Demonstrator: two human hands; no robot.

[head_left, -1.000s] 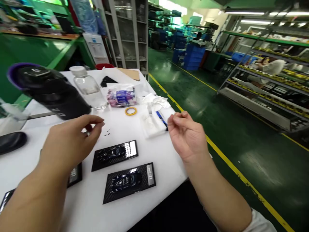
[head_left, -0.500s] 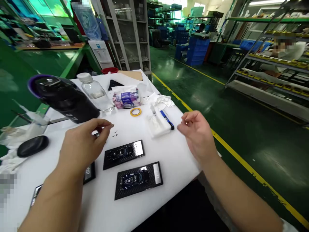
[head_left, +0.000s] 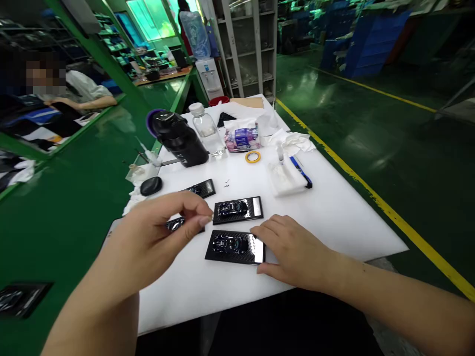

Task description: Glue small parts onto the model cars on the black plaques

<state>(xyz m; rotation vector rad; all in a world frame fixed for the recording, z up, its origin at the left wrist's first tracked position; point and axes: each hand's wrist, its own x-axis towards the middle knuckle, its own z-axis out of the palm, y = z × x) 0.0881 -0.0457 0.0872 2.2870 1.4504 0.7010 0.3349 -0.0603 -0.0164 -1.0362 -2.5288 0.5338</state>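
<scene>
Fingers (head_left: 267,231) on carbon-fibre card (head_left: 232,246)

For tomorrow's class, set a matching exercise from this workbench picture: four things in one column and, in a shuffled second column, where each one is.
Things:
1. Yellow tape roll
2. Blue pen
3. Black oval object
4. Right hand

Places:
A. Touching the nearest black card
B. Beside the white pad
C. Near the clear plastic cup
D. In front of the printed packet

Pairs: 1-D, 2-B, 3-C, 4-A
</scene>
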